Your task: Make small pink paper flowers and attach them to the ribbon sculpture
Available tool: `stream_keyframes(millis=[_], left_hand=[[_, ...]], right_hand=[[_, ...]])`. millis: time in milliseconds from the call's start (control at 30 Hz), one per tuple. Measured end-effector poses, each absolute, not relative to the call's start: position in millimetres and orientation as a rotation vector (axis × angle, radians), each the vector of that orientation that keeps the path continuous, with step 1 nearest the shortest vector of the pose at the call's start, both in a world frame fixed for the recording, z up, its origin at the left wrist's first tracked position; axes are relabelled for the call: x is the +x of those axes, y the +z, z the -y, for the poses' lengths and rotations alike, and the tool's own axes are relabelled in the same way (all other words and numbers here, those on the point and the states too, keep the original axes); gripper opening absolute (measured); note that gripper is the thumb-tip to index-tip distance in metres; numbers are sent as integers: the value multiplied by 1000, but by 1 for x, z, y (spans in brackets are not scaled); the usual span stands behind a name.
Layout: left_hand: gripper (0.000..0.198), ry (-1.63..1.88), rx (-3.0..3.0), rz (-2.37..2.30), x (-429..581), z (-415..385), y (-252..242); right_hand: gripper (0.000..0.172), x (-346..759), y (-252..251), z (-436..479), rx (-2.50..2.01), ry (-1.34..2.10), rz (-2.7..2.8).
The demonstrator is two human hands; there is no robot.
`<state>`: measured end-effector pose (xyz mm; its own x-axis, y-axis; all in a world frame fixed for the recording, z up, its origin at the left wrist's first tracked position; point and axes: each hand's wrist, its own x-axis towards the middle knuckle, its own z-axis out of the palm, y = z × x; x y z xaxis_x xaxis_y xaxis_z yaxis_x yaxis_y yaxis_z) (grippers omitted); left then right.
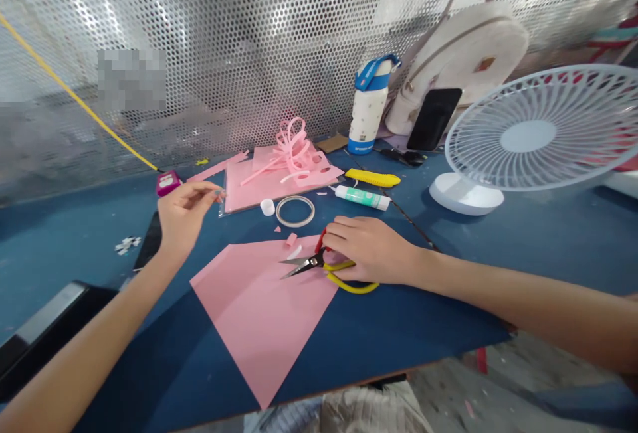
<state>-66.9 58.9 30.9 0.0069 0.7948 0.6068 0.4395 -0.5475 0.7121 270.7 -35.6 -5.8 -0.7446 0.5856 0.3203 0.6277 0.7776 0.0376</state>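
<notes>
My right hand point(369, 247) grips a pair of scissors point(315, 260) with red and yellow handles. Their black-and-silver blades stand slightly apart, over the pink sheet point(264, 307) that lies flat with one corner toward me. To the left, my left hand point(180, 217) is raised with thumb and fingers pinched together; something tiny shows at the fingertips, too small to name. On the sheet's far edge lie a small pink piece point(292, 240) and a white scrap point(295, 252). A roll of tape point(296, 211) and a white cap point(268, 207) sit just beyond the sheet.
Pink sheets point(239, 197) with curled pink strips point(292, 151) lie at the back. Right of them are a glue tube point(362, 197), a yellow cutter point(373, 178), a bottle point(369, 104), a phone point(434, 119), a backpack point(473, 41) and a fan point(528, 135). A perforated metal screen point(224, 41) stands behind.
</notes>
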Motion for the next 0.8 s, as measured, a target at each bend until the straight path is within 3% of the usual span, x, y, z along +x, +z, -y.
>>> stream_keyframes(millis=[367,800], left_hand=[[25,996,2642,-1466,-119,-88,17],[39,600,2868,-1415,-113,-78,25]], right_hand=[[26,272,-6,35,-932,-197,2672],[28,276,-6,34,-703,-242,2522]])
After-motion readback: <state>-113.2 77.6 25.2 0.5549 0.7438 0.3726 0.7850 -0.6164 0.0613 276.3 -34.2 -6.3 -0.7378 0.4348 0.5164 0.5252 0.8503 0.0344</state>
